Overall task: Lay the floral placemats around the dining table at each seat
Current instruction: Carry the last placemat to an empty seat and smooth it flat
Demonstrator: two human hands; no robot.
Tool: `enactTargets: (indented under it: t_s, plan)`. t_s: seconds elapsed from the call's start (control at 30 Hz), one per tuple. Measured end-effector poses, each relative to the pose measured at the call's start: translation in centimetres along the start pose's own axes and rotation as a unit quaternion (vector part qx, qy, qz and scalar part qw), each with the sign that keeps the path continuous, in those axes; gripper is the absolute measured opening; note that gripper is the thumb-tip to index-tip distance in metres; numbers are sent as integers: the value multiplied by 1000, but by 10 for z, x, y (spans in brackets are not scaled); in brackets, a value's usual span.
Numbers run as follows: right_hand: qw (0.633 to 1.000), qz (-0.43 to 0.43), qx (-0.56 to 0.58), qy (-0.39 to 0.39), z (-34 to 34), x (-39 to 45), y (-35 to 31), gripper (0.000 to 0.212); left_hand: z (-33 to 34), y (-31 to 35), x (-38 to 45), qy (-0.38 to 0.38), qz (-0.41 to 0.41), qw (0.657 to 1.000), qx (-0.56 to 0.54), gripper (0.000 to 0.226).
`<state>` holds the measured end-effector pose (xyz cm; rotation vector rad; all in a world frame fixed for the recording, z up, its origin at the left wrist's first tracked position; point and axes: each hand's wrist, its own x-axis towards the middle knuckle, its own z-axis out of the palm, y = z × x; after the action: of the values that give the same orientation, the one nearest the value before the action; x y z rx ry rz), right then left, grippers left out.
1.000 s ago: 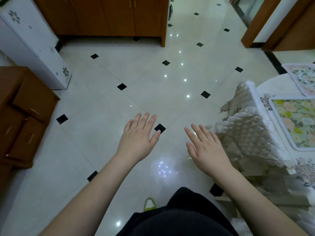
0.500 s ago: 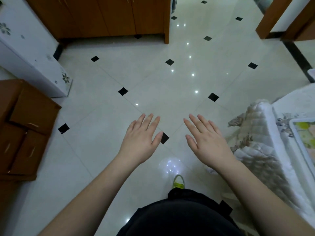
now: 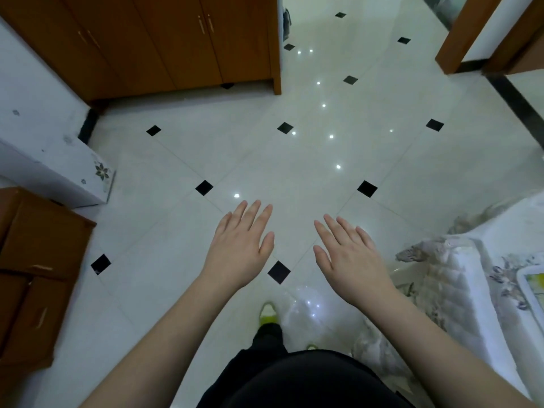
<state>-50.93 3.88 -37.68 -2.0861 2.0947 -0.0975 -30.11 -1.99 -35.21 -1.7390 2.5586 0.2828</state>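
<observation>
At the right edge of the view, a corner of the dining table (image 3: 482,278) is seen under a quilted white cloth, and a narrow strip of one floral placemat (image 3: 534,285) lies on it, cut off by the frame. Over the tiled floor (image 3: 294,160), well apart from the table, both hands are held out palm down. The left hand (image 3: 240,254) is empty, its fingers extended and only slightly spread; the right hand (image 3: 351,262) is likewise empty, fingers straight and a little fanned. Nothing is gripped by either. No spare mats can be made out in this view, so where the remaining stock lies cannot be told.

The step in hand is judged to be a move around the table toward another seat, or toward more mats. It would be done well if the body were turned back to the table before anything is picked up, the hanging cloth at the corner were kept clear of the legs, and the next mat were taken flat by two opposite edges, then squared to the table's edge in front of the seat.
</observation>
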Motion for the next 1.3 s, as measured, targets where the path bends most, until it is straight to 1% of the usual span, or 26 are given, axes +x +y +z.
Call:
enactTargets:
  t_s: [0.2, 0.4, 0.5, 0.6, 0.77, 0.87, 0.93, 1.0, 1.07, 1.13, 1.3]
  plan:
    - [999, 27, -25, -2, 0, 73, -3, 60, -4, -19, 85, -14, 60, 998, 1, 77]
    - [996, 76, -38, -8, -12, 134, -10, 56, -13, -46, 163, -26, 113, 993, 6, 78]
    - [994, 102, -38, 7, -19, 157, 0, 56, -20, -45, 206, -30, 139, 990, 7, 78]
    - [989, 143, -33, 20, -28, 173, 18, 55, -28, -31, 240, -25, 174, 984, 5, 77]
    - [979, 200, -17, 32, -38, 205, 67, 58, -28, 7, 298, -30, 223, 974, 5, 76]
    - [974, 225, 0, 25, -45, 220, 100, 66, -22, 36, 331, -41, 252, 967, 6, 76]
    - [969, 245, 20, 22, -48, 229, 133, 72, -17, 65, 358, -46, 271, 961, 5, 75]
    - [962, 269, 25, 36, -51, 236, 167, 70, -16, 97, 383, -55, 289, 956, 12, 75]
    - [956, 292, 27, 30, -59, 241, 197, 66, -18, 130, 405, -61, 310, 949, 21, 77]
    - [953, 299, 30, 28, -64, 244, 226, 66, -22, 164, 427, -66, 330, 941, 25, 77]
    - [944, 322, 65, 32, -79, 253, 290, 75, -33, 241, 478, -55, 373, 925, 40, 78]
